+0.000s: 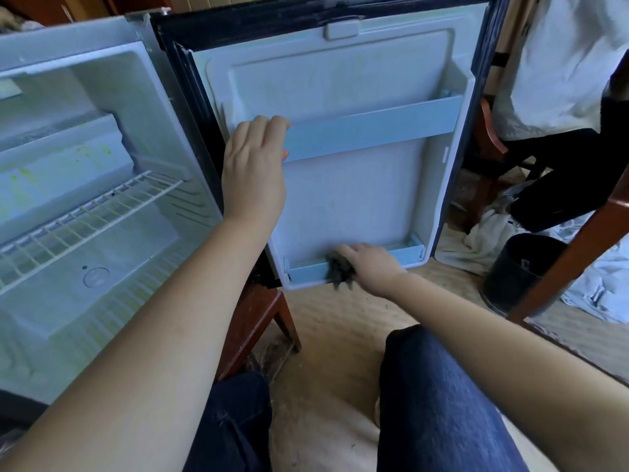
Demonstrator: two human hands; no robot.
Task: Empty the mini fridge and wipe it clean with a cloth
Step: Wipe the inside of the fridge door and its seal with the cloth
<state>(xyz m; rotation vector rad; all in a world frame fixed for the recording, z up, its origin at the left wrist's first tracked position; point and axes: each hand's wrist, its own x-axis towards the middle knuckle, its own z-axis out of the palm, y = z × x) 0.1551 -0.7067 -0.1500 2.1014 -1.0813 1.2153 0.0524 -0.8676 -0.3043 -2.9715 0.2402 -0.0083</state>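
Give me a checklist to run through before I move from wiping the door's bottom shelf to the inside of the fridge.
1. Fridge emptied: ok, nothing visible inside or in the door.
2. Door steadied: ok, left hand grips the upper door rail.
3. Cloth ready: ok, right hand holds the cloth on the lower door shelf.
4. Interior clean: not ok, yellow stains above the wire shelf.
5. Cloth clean enough: cannot tell.
6. Bucket contents: cannot tell.
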